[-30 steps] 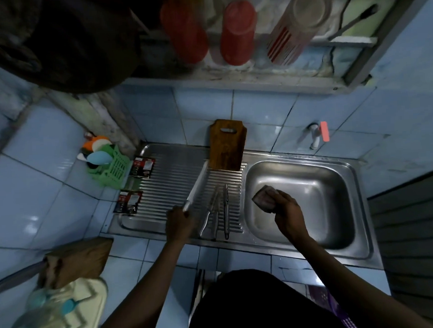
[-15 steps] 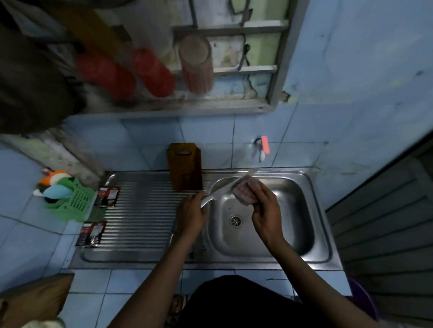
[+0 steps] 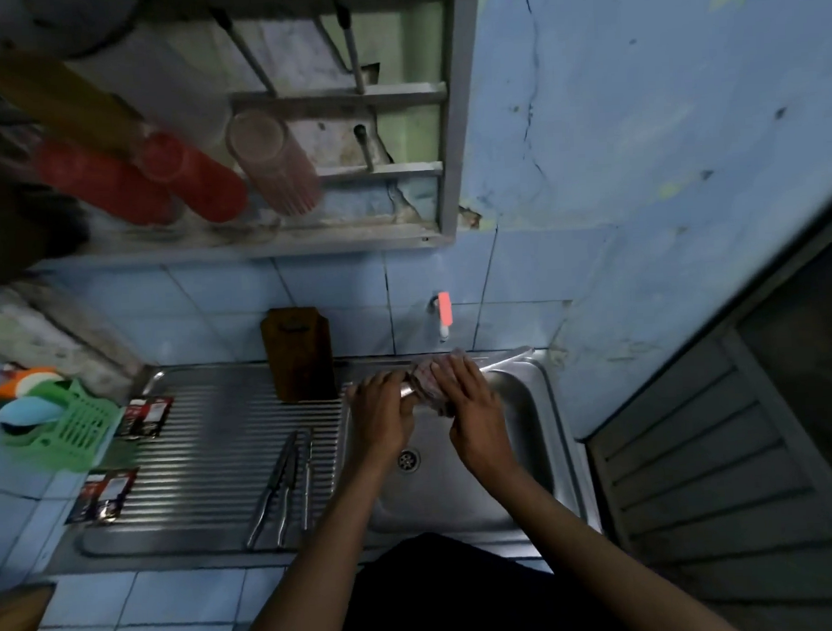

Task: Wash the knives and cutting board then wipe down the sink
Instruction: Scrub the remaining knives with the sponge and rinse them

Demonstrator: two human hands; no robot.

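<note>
Over the steel sink basin my left hand grips the handle of a long knife, whose blade points right toward the basin's far corner. My right hand presses a pinkish sponge around the blade near the handle. A brown wooden cutting board leans upright against the tiled wall at the back of the ribbed drainboard. Several more knives lie side by side on the drainboard, left of my left forearm.
A tap with an orange-red lever sticks out of the wall above the basin. A green basket with coloured sponges stands at the left, and two small sachets lie on the drainboard edge. Red cups hang in a rack overhead.
My left hand has lifted the knife off the drainboard and carried it over the basin. My right hand has brought the sponge onto the blade. The view has swung to the right and up.
</note>
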